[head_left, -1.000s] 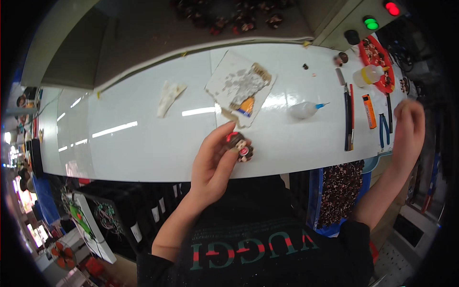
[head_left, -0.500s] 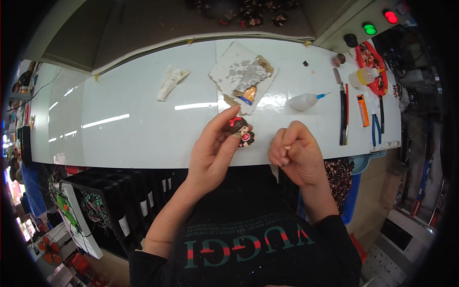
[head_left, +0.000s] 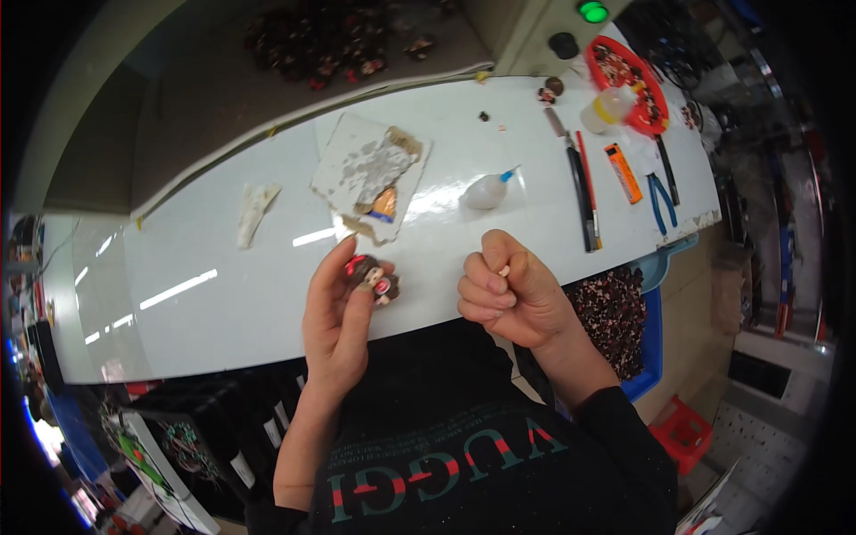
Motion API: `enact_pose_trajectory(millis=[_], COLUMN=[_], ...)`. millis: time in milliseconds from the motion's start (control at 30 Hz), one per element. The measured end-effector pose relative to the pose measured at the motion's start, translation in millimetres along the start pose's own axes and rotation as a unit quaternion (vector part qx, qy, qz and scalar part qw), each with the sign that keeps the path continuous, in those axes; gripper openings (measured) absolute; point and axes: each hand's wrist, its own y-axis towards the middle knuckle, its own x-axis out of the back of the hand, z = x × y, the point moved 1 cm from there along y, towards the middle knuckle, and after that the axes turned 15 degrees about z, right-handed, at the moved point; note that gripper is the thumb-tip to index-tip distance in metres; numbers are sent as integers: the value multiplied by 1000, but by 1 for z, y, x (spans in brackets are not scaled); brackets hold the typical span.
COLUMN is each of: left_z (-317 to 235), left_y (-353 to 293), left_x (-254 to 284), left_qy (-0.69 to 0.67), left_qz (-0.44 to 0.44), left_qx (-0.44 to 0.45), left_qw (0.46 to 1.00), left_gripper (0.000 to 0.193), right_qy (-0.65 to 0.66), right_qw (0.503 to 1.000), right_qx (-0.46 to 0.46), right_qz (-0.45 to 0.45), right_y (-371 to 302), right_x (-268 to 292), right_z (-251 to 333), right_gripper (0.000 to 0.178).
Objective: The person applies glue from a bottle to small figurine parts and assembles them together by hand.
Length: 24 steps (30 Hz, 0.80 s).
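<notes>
- A small brown toy figure [head_left: 373,276] with red bits sits in my left hand [head_left: 334,316], over the white tabletop [head_left: 223,294] edge.
- My right hand [head_left: 504,290] fingers pinch a tiny pale piece [head_left: 504,270].
- A glue bottle [head_left: 488,190] lies farther back.

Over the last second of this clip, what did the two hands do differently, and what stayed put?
The right hand came back from the far right tool area to the table's near edge and now sits closed in a fist, pinching a tiny pale piece. The left hand kept holding the small dark figurine in roughly the same spot. The glue bottle, stained paper sheet and tools did not move.
</notes>
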Motion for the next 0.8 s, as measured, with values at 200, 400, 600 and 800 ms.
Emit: enact_pose_trajectory(millis=[200, 400, 600, 800], left_z=[-6, -5, -6, -1], left_y=[-1, 17, 22, 22], left_x=[-13, -33, -35, -35], left_qy=[89, 76, 55, 90], left_qz=[-44, -38, -99, -134], left_qx=[9, 4, 16, 47], left_qw=[995, 996, 993, 986], left_gripper=[43, 42, 43, 44], right_qy=[-258, -616, -844, -885], right_qw=[957, 688, 350, 339], right_qx=[102, 211, -59, -79], right_qz=[-89, -321, -403, -308], right_y=[-22, -51, -40, -8], right_x=[-3, 0, 33, 47], right_z=[89, 263, 332, 348], right_gripper=[21, 12, 14, 13])
